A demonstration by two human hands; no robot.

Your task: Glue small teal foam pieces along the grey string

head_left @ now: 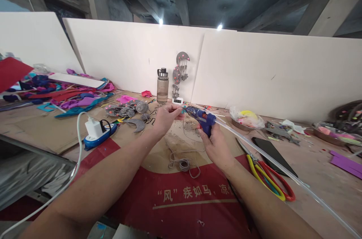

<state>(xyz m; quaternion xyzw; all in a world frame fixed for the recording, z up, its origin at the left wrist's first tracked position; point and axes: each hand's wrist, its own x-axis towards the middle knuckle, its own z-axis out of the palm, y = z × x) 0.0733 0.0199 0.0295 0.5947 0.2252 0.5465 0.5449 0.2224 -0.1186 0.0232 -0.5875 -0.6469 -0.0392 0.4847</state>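
My right hand (217, 144) is wrapped round the grip of a blue hot glue gun (208, 119), which points left. A long clear glue stick (263, 153) runs out of its back end toward the lower right. At the nozzle, my left hand (167, 117) is closed in a pinch; what lies between the fingertips is too small to make out. Grey cord (184, 164) lies loosely coiled on the brown and red cardboard (195, 212) below both hands. A felt moon and flower hanging (183, 58) with pink dots is against the white board behind.
Left of my hands are a grey yarn ball (142, 106), a grey felt crescent (137, 124) and a blue power strip (100, 137). A water bottle (162, 86) stands behind. To the right lie scissors (270, 178), a black phone (274, 156) and a bowl (246, 125).
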